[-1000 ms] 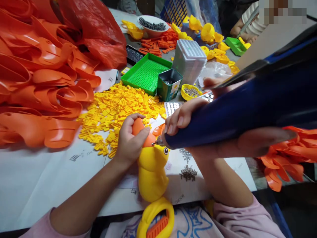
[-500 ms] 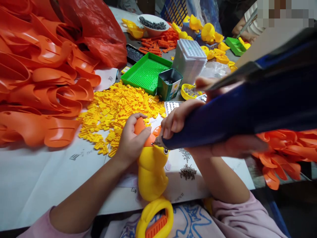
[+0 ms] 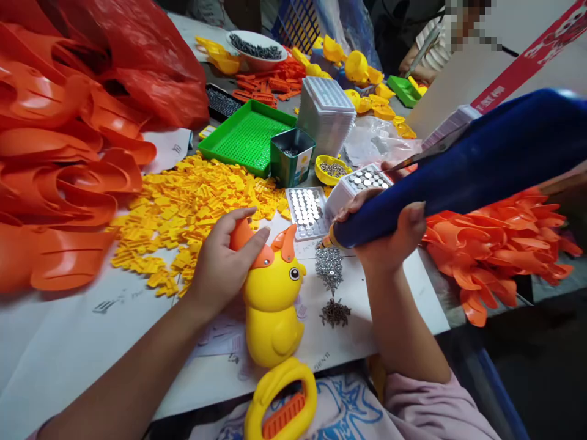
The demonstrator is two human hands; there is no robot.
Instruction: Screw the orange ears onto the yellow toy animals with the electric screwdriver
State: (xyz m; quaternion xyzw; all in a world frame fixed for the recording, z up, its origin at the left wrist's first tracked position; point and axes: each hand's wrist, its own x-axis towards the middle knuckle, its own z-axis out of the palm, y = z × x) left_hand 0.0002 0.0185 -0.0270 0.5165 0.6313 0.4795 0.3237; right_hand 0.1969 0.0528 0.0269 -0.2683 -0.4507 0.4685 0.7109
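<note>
My left hand (image 3: pixel 224 256) is wrapped around the orange part at the top of a yellow toy duck (image 3: pixel 270 324). The duck stands upright with its eye to the right, a small screw showing in the orange piece and a second orange flap beside it. Its yellow loop handle (image 3: pixel 312 400) with an orange grip extends down toward my lap. My right hand (image 3: pixel 394 241) grips a blue electric screwdriver (image 3: pixel 468 177), tilted with its tip over a pile of silver screws (image 3: pixel 329 269). Closer to me lies a pile of darker screws (image 3: pixel 335 313).
Yellow clips (image 3: pixel 183 208) spread left of the duck. Behind are a green tray (image 3: pixel 247 137), a dark tin (image 3: pixel 292 159) and a tray of silver discs (image 3: pixel 306 211). Orange parts are heaped at left (image 3: pixel 59 183) and right (image 3: pixel 495 244). A co-worker's hand (image 3: pixel 413 61) shows at the back.
The screwdriver in my right hand has come away from the duck's orange piece and swung right to the silver screws. My left hand keeps its hold. The whole view has shifted somewhat.
</note>
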